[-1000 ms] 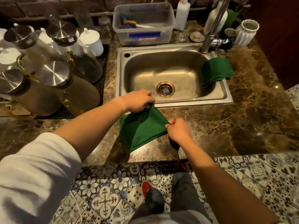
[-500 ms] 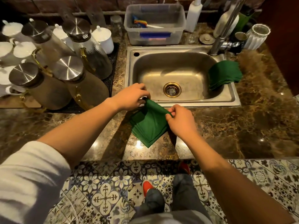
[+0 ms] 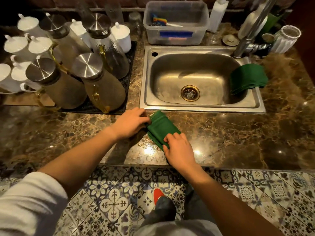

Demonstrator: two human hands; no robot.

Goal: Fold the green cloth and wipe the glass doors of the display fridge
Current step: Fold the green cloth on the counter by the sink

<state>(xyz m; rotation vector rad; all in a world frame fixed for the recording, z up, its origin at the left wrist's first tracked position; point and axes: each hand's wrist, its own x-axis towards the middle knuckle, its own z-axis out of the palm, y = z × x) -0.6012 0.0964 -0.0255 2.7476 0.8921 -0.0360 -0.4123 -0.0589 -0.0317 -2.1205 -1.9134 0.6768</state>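
A green cloth (image 3: 161,127), folded into a small narrow stack, lies on the brown marble counter (image 3: 230,138) just in front of the sink. My left hand (image 3: 131,122) holds its far left end with curled fingers. My right hand (image 3: 179,147) grips its near end, fingers over the top of the fold. The cloth's lower edge is hidden under my right hand. No display fridge is in view.
A steel sink (image 3: 201,79) sits behind the cloth, with a stack of green cloths (image 3: 247,79) draped over its right rim. Several glass jugs (image 3: 102,84) with steel lids and white pots stand at the left. A plastic tub (image 3: 175,23) and tap (image 3: 250,31) are behind.
The cloth has gone from a raised, wider fold held above the counter to a narrower stack lying flat. My right hand slid down to its near end; the left stays at the far end.
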